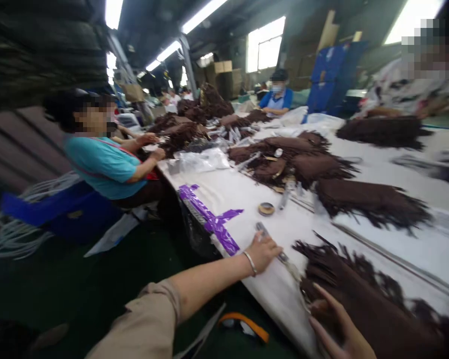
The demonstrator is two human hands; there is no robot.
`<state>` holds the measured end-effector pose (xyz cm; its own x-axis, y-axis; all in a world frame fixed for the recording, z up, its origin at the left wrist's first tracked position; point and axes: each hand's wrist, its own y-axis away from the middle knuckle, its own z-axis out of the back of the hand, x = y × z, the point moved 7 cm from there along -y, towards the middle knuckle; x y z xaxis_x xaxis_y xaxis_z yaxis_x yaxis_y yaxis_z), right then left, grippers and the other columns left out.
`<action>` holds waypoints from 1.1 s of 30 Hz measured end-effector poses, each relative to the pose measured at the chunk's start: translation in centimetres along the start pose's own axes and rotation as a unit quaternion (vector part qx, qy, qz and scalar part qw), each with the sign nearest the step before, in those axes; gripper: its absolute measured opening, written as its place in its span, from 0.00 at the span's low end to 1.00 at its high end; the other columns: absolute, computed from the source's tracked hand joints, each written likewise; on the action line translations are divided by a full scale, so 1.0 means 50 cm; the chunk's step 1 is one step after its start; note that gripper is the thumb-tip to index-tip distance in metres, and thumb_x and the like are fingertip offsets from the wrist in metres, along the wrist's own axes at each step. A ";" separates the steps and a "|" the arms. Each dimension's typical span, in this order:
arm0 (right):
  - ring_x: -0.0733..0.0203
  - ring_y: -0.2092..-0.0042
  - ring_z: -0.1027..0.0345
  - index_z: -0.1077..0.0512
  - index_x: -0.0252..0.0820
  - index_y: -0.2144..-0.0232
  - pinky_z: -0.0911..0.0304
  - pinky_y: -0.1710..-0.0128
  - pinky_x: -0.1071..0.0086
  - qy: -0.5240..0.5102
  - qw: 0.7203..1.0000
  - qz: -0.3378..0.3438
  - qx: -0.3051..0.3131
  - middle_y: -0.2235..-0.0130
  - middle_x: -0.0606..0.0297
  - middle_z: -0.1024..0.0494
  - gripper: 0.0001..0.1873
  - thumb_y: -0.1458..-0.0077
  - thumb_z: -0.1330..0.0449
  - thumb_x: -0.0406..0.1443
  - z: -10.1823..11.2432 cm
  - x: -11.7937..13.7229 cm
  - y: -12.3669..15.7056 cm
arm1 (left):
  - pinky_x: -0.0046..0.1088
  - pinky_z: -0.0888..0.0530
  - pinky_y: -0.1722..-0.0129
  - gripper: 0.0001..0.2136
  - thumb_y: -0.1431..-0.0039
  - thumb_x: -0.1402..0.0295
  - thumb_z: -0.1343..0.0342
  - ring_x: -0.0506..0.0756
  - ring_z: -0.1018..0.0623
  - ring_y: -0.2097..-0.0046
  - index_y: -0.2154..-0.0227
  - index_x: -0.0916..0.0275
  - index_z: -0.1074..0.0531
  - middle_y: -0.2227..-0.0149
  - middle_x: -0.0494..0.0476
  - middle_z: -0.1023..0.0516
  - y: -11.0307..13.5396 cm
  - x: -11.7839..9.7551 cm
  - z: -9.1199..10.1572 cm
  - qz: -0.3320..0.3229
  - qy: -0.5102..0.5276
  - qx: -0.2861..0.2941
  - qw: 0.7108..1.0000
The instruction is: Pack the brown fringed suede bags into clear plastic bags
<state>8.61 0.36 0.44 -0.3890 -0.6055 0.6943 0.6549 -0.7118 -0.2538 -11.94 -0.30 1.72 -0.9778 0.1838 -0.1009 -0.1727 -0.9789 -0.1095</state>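
Note:
My left hand [264,252], with a bracelet at the wrist, reaches across the white table [277,294]. Its fingers are bent over a long, narrow grey object [262,229], whose exact kind I cannot make out. In the lower right, my right hand [336,324] has its thumb and forefinger apart, at the edge of a dark brown fringed cloth [374,299]; whether they press on the cloth is unclear. A roll of tape [266,209] lies on the table beyond my left hand.
Purple tape [220,227] runs along the table's left edge. Brown fringed bundles [366,197] and clear plastic bags [202,160] cover the far side. A person in turquoise [101,164] works at left, another in blue [279,99] at the back. A blue bin [67,214] stands on the floor.

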 end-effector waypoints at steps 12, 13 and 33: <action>0.53 0.46 0.39 0.34 0.49 0.51 0.42 0.46 0.57 0.065 0.998 -0.020 0.013 0.50 0.63 0.29 0.17 0.44 0.43 0.41 0.087 -0.003 0.033 | 0.44 0.52 0.40 0.13 0.41 0.73 0.51 0.59 0.35 0.46 0.53 0.62 0.32 0.54 0.62 0.28 -0.065 -0.017 0.008 -0.056 0.012 0.084 0.995; 0.51 0.44 0.42 0.35 0.49 0.50 0.44 0.45 0.55 0.108 0.993 0.009 0.041 0.48 0.63 0.30 0.19 0.44 0.42 0.39 0.074 0.003 0.036 | 0.44 0.51 0.41 0.11 0.42 0.72 0.50 0.60 0.35 0.46 0.56 0.63 0.31 0.55 0.63 0.28 -0.066 -0.017 0.006 -0.032 0.031 0.109 0.993; 0.54 0.55 0.33 0.26 0.44 0.63 0.39 0.55 0.63 0.126 0.984 -0.090 0.086 0.59 0.61 0.25 0.09 0.46 0.45 0.33 0.139 -0.049 -0.087 | 0.23 0.38 0.81 0.21 0.52 0.50 0.43 0.47 0.33 0.83 0.83 0.65 0.33 0.83 0.54 0.25 0.016 -0.121 -0.093 0.267 0.511 0.361 0.733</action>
<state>11.19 7.41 4.51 -0.6424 -0.5595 0.5237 0.6524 -0.7578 -0.0091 -5.63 -1.77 -2.38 -0.3936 -0.6317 -0.6679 -0.1763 -0.6611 0.7293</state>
